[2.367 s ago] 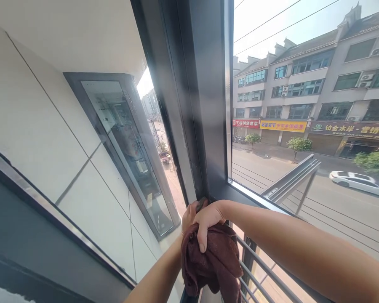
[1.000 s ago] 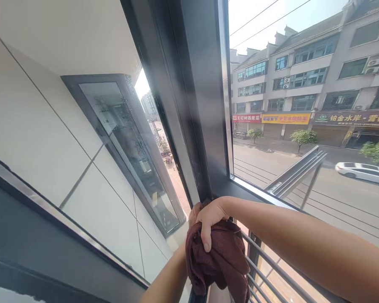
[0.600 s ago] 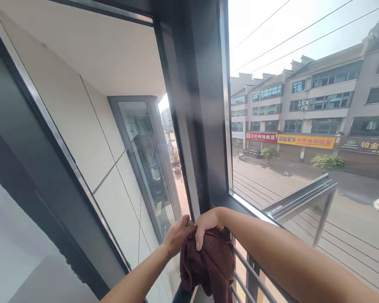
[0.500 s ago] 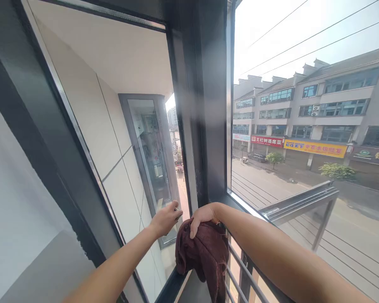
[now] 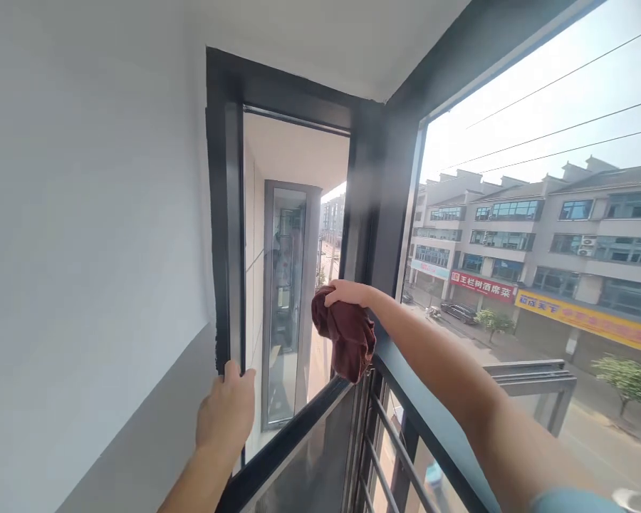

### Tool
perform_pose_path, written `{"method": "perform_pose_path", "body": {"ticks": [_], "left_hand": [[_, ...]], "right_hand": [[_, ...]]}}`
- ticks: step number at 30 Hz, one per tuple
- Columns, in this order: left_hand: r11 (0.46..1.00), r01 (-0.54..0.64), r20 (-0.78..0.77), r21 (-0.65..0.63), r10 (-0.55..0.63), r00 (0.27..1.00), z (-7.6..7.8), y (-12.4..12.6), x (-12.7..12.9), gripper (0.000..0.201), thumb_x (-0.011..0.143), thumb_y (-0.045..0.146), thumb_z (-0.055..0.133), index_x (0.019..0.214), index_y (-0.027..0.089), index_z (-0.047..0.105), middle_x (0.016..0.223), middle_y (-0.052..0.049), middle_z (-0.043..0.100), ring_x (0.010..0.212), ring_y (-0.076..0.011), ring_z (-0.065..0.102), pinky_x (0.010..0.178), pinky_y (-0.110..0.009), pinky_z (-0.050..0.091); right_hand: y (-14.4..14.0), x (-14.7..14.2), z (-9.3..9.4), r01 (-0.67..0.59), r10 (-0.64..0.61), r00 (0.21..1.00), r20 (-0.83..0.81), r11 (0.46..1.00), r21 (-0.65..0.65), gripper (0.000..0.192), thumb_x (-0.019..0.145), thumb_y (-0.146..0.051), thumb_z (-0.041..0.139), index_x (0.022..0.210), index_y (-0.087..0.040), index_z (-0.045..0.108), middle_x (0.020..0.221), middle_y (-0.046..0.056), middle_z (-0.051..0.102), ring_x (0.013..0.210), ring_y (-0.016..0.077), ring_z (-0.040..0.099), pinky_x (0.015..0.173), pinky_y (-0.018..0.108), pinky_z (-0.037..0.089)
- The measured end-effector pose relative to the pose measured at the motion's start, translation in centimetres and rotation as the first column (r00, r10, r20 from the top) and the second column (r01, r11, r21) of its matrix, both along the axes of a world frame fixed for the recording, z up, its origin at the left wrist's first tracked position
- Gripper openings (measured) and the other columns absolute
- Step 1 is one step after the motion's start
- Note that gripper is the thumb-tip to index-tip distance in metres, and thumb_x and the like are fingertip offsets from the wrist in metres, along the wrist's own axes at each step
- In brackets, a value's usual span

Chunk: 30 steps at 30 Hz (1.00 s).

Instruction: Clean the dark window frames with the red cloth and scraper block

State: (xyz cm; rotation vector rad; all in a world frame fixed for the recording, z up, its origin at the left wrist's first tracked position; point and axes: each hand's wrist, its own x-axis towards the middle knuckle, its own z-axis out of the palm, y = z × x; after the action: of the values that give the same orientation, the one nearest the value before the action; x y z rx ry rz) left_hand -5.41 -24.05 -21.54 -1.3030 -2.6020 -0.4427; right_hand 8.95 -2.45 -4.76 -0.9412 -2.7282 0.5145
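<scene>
My right hand (image 5: 346, 293) reaches out and presses a dark maroon cloth (image 5: 347, 336) against the dark corner post of the window frame (image 5: 377, 206); most of the cloth hangs down below my fingers. My left hand (image 5: 227, 413) is nearer to me, gripping the left upright of the frame (image 5: 228, 235) low down, fingers curled over its edge.
A grey-white wall (image 5: 85, 249) fills the left. Metal railing bars (image 5: 389, 456) run below the sill. An open sash (image 5: 534, 381) juts outward on the right. Beyond lie a street, shopfronts (image 5: 539, 299) and another glazed bay (image 5: 285, 285).
The view has pulled back from the corner. My left hand let go of the cloth and moved left and down onto the frame upright. My right hand carried the cloth higher up the corner post.
</scene>
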Motion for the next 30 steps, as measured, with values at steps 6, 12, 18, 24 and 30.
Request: {"method": "perform_pose_path", "body": {"ticks": [6,12,18,24,30], "left_hand": [[0.995,-0.097,0.053,0.026,0.095,0.994,-2.3,-3.1,0.1,0.028,0.082,0.014,0.043,0.102,0.021,0.062,0.1,-0.01,0.05,0.085,-0.0202,0.051,0.056,-0.025,0.039],[0.982,-0.085,-0.006,-0.167,0.085,0.996,-2.7,-2.6,0.4,0.05,0.077,-0.008,0.024,0.096,0.015,0.064,0.101,-0.013,0.049,0.085,-0.0202,0.053,0.061,-0.028,0.042],[0.975,-0.09,0.002,-0.204,0.092,0.996,-2.6,-2.5,0.7,0.054,0.075,-0.01,0.022,0.098,0.014,0.064,0.104,-0.014,0.049,0.091,-0.0227,0.054,0.066,-0.031,0.046],[0.985,-0.09,0.062,-0.144,0.1,0.993,-2.7,-2.7,0.9,0.053,0.076,-0.009,0.022,0.097,0.014,0.064,0.103,-0.014,0.049,0.093,-0.0238,0.055,0.065,-0.031,0.047],[0.984,-0.104,0.098,-0.142,0.119,0.988,-2.9,-2.3,0.9,0.055,0.076,-0.009,0.02,0.101,0.014,0.063,0.106,-0.014,0.048,0.093,-0.0218,0.055,0.066,-0.029,0.048]], "right_hand": [[3.5,-2.0,13.8,0.212,-0.032,0.966,-0.255,0.659,0.722,0.049,0.09,-0.02,0.04,0.138,-0.012,0.037,0.143,0.02,0.034,0.137,0.0334,0.021,0.108,0.056,0.021],[9.1,-4.3,8.7,0.283,-0.278,0.938,-0.207,0.27,0.92,0.074,0.076,-0.019,0.053,0.142,0.004,0.03,0.151,0.024,0.019,0.141,0.0416,-0.002,0.11,0.063,-0.005],[8.1,-4.1,-8.5,0.124,-0.295,0.955,0.021,0.462,0.878,0.08,0.075,-0.019,0.049,0.148,-0.002,0.023,0.155,0.02,0.013,0.141,0.0428,-0.003,0.112,0.061,-0.003],[6.2,-4.5,-18.9,0.01,-0.349,0.886,0.305,0.672,0.741,0.068,0.079,-0.011,0.035,0.147,-0.009,0.031,0.147,0.022,0.032,0.138,0.04,0.021,0.11,0.063,0.016],[4.4,-5.3,-19.0,-0.122,-0.224,0.823,0.522,0.827,0.548,0.055,0.073,-0.017,0.054,0.127,-0.006,0.056,0.135,0.026,0.043,0.129,0.043,0.034,0.101,0.061,0.031]]}}
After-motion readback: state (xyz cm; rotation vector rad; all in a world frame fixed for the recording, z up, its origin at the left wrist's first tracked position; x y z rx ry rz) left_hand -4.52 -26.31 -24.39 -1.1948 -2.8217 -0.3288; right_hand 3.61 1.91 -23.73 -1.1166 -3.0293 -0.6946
